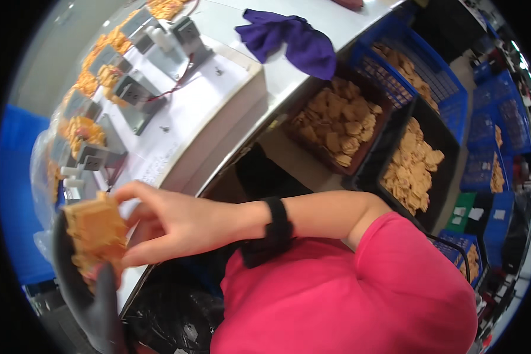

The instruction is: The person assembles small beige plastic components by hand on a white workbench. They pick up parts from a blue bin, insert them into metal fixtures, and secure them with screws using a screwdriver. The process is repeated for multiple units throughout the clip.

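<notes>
At the lower left, my left hand (91, 307), in a dark grey glove, is closed around a squarish yellow-orange moulded piece (97, 227) with uneven edges. Something reddish shows at the lower end of the piece, too small to make out. My right hand (171, 224), bare with a black band at the wrist, reaches across from the right. Its index finger and thumb curve onto the right edge of that same piece. Just beyond the hands stands a row of grey metal fixtures (138, 97) on a white board (209, 94). Similar yellow pieces (84, 134) sit among the fixtures.
A purple cloth (289, 41) lies on the white table (218, 13). Right of the table stand a brown bin (377, 121), a black bin (448, 168) and a blue crate (454, 82), all with tan pieces inside. A black plastic bag (177, 312) is below the hands.
</notes>
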The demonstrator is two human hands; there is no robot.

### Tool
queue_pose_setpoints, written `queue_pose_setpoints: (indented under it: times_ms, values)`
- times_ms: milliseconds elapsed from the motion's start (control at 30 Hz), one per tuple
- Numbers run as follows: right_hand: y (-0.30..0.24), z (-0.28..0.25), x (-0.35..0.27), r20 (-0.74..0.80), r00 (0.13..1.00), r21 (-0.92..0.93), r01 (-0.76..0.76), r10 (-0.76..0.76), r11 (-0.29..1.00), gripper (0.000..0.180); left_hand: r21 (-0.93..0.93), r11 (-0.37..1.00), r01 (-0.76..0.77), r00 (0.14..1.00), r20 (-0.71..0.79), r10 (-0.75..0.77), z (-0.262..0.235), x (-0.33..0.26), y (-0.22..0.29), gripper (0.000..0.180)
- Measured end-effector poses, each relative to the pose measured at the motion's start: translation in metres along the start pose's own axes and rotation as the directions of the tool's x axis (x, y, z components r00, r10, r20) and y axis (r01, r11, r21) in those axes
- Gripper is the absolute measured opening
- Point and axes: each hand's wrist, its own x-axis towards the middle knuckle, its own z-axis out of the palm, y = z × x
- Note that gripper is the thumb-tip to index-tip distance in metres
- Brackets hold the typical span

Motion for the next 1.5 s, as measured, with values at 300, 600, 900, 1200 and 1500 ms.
queue_pose_setpoints:
  times_ms: [300, 600, 900, 1200, 1500]
  values:
    - [0.011, -0.079, -0.135, -0.351, 0.856, 0.103, -0.367, 0.379, 0.924, 0.053, -0.211, 0.974, -0.081, 0.753, 0.628, 0.198, 0.110, 0.009, -0.018, 0.070]
    - [0.025, -0.212, -0.233, -0.870, 0.458, -0.306, -0.793, 0.185, 0.526, 0.046, -0.143, 0.959, -0.243, 0.795, 0.538, 0.281, 0.075, 0.001, -0.028, 0.065]
    - [0.057, -0.286, -0.289, -0.948, 0.287, -0.293, -0.956, -0.141, 0.023, 0.051, -0.221, 0.973, 0.058, 0.992, -0.094, -0.080, 0.015, -0.087, -0.073, 0.052]
    - [-0.082, -0.085, -0.081, -0.538, 0.702, -0.453, -0.708, 0.467, 0.541, 0.018, -0.133, 0.987, 0.093, 0.716, -0.679, -0.159, 0.017, -0.047, -0.126, 0.038]
    - [-0.036, -0.017, 0.076, 0.175, 0.985, -0.984, 0.175, 0.006, 0.023, 0.023, -0.101, 0.994, 0.048, 0.824, -0.558, -0.096, 0.037, -0.035, -0.159, 0.040]
